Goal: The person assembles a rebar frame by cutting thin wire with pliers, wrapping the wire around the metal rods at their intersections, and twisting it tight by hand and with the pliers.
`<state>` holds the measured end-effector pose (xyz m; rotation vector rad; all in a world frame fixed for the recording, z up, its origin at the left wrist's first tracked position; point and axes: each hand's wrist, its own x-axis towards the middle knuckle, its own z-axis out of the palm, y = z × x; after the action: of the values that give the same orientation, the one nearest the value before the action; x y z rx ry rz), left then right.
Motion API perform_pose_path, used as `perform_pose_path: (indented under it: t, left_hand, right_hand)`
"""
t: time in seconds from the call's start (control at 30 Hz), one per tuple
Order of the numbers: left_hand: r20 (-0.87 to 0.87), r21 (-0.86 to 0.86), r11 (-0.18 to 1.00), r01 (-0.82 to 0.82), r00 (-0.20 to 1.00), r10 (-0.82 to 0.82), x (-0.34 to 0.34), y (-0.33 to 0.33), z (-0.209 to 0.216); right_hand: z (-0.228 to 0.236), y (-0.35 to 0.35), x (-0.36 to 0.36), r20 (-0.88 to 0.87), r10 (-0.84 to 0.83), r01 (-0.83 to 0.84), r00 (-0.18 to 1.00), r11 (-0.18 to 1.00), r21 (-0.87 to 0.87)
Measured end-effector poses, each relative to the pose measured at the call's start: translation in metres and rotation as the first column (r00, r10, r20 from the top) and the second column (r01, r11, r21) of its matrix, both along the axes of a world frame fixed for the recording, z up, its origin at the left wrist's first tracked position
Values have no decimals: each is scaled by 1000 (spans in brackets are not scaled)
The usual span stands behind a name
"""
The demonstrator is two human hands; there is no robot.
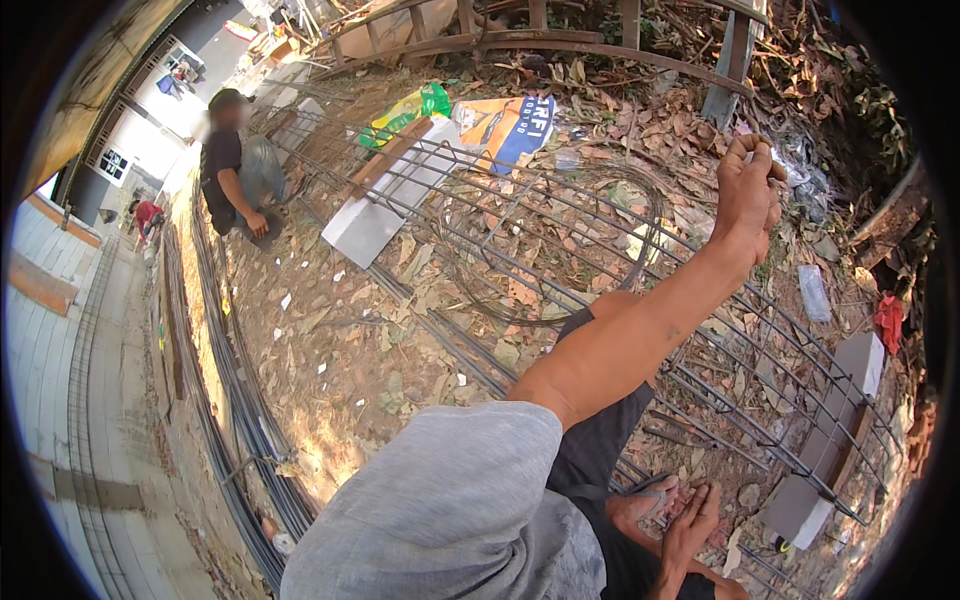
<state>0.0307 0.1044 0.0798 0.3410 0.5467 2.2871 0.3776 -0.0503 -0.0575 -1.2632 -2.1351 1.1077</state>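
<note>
A long rebar cage [520, 215] of dark rods and tied stirrups runs from the upper left to the lower right. My left arm reaches out over it. My left hand [748, 195] is closed with its fingers curled, above the cage's far side; whatever it may hold is too small to make out. My right hand [692, 520] is low beside my foot [638, 508], near the cage's near side, fingers partly stretched and apart, with nothing visible in them. A pale block [825, 450] sits under the cage's right end, and a grey-white block [365, 230] supports it farther left.
A loop of thin wire [655, 235] lies around the cage's middle. Flattened sacks [505, 130] rest behind it, near a wooden frame [545, 40]. Bundled rods [235, 440] run along the left. A crouching person [235, 165] in dark clothes is beside the far end; another person [147, 218] is beyond.
</note>
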Motion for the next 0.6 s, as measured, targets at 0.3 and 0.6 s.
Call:
perform_pose_path:
  t: [0.3, 0.6]
  left_hand:
    - [-285, -78, 975, -207, 942, 178, 52, 18, -17]
    - [-281, -21, 960, -280, 923, 263, 100, 11, -23]
  right_hand:
    - [-9, 14, 2, -165, -48, -4, 985, 955, -298]
    - [3, 77, -27, -211, -81, 140, 974, 949, 282]
